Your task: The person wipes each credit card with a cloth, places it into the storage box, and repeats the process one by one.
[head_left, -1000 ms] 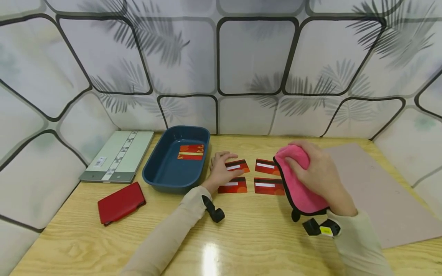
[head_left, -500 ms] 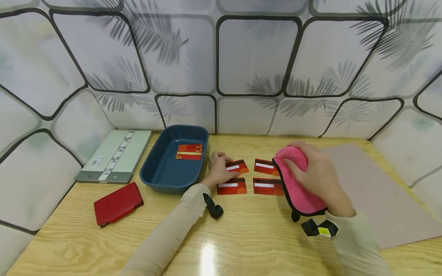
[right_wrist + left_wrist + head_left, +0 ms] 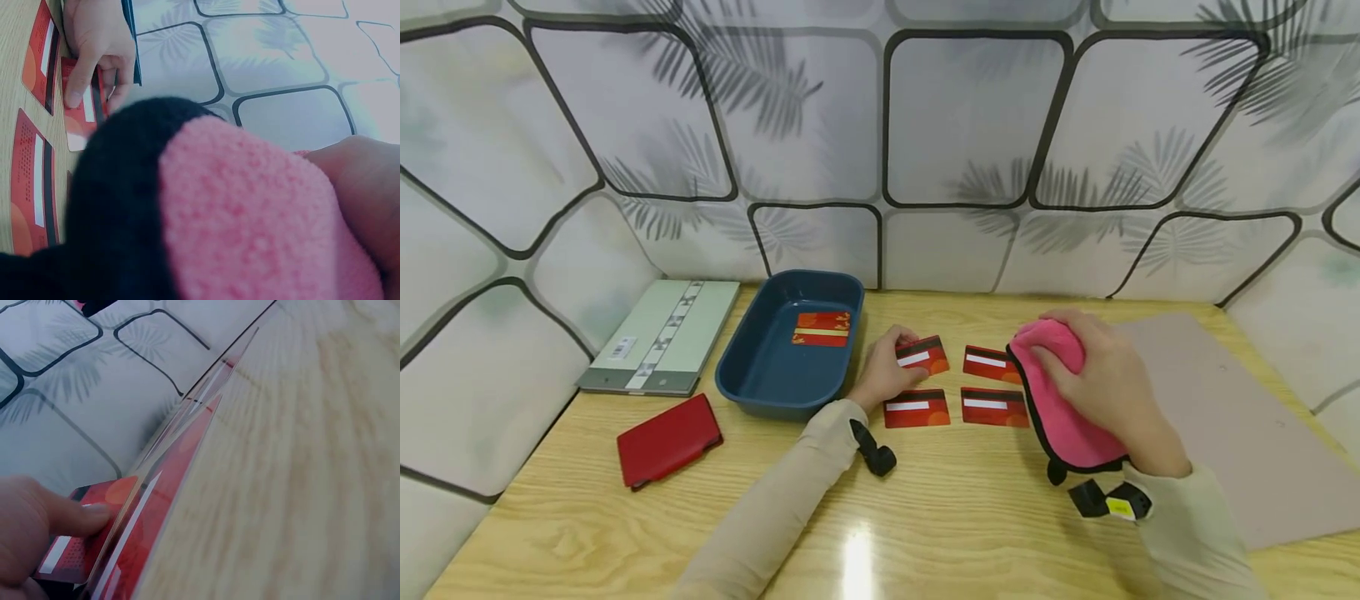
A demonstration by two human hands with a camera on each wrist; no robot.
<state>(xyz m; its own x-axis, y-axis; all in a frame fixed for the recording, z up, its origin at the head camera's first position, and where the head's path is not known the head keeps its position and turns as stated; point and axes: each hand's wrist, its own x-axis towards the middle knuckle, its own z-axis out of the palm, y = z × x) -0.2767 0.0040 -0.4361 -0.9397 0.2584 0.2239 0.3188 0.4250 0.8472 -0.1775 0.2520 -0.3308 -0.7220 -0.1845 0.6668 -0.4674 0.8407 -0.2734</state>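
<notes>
My left hand (image 3: 882, 373) pinches a red bank card (image 3: 931, 357) by its left end, thumb on the near edge. In the left wrist view this card (image 3: 120, 492) is tilted up off the table behind another card lying flat. Three more red cards lie face down: one nearer me (image 3: 917, 408), two to the right (image 3: 987, 364) (image 3: 995, 407). All have a dark stripe and a white strip. My right hand (image 3: 1108, 392) grips a bunched pink fleecy cloth (image 3: 1067, 429) with black edging, which overlaps the right-hand cards' ends. The cloth (image 3: 250, 206) fills much of the right wrist view.
A dark blue tray (image 3: 756, 396) left of my left hand holds a red-and-gold card or packet (image 3: 822, 329). Farther left are a pale green notebook (image 3: 662, 337) and a red wallet (image 3: 670, 440). A greyish-pink board (image 3: 1240, 433) lies at the right.
My left hand has taken hold of the far left card and tilted it up from the table. The right hand keeps its grip on the cloth. The head view has shifted slightly.
</notes>
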